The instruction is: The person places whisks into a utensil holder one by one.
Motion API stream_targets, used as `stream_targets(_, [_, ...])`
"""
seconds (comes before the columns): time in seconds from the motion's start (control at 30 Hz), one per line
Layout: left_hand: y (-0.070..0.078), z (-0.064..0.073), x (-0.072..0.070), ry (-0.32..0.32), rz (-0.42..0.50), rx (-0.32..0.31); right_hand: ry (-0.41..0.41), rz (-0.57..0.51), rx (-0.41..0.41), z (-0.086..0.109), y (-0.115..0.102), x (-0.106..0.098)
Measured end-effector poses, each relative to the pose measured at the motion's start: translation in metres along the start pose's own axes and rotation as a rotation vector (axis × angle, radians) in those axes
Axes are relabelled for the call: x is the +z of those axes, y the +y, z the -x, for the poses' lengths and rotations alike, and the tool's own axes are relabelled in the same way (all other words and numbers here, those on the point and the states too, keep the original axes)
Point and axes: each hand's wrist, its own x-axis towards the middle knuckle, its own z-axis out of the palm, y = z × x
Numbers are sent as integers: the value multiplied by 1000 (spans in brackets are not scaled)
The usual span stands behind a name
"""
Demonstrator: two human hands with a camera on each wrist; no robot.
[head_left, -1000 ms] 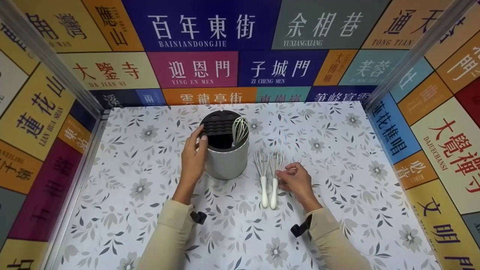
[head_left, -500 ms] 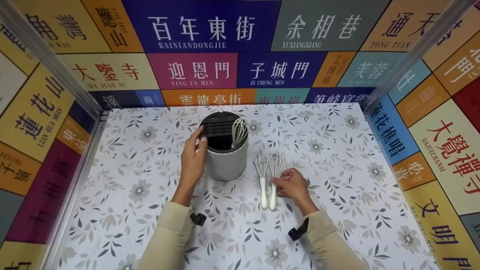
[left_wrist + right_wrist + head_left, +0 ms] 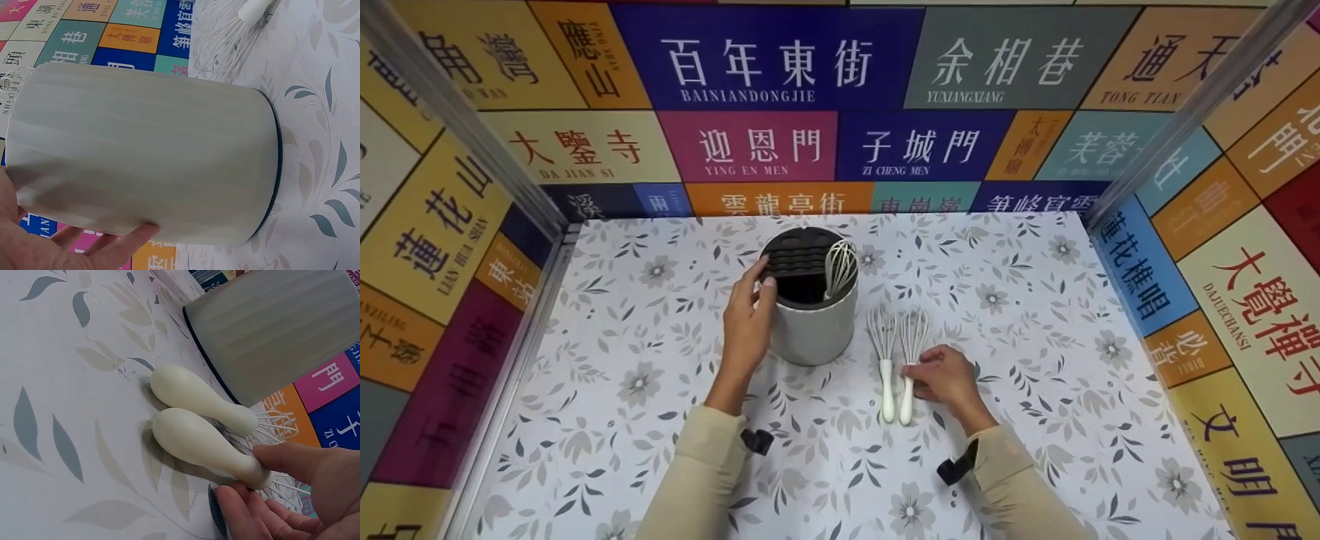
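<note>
A grey utensil holder point(image 3: 814, 334) stands upright with a slotted dark lid point(image 3: 795, 255); one whisk point(image 3: 841, 264) sits in its right-hand opening, wire end up. Against the holder's left side rests my left hand point(image 3: 747, 322), its fingertips at the rim; the left wrist view shows them touching the grey wall. Two white-handled whisks lie side by side on the table. My right hand point(image 3: 952, 379) pinches the right whisk point(image 3: 191, 439) between thumb and fingers, where handle meets wires. The left whisk point(image 3: 887, 386) lies untouched beside it. Fingers partly cover the held whisk's wires.
A white floral-patterned cloth point(image 3: 637, 442) covers the table. Colourful lettered panels point(image 3: 769, 56) enclose the back and sides, with metal posts point(image 3: 1177, 105) at the corners. The two lying whisks are just right of the holder.
My right hand has come down from the right whisk's wire head to the top of its handle and now pinches it. The left hand stays at the holder.
</note>
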Motion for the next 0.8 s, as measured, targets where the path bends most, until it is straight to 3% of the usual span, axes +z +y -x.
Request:
stream_targets(0.23, [1, 0, -1, -6, 6, -13, -6, 23, 8, 0, -2, -2])
stream_targets(0.8, [2, 0, -1, -18, -23, -26, -59, -131, 43, 0, -4, -7])
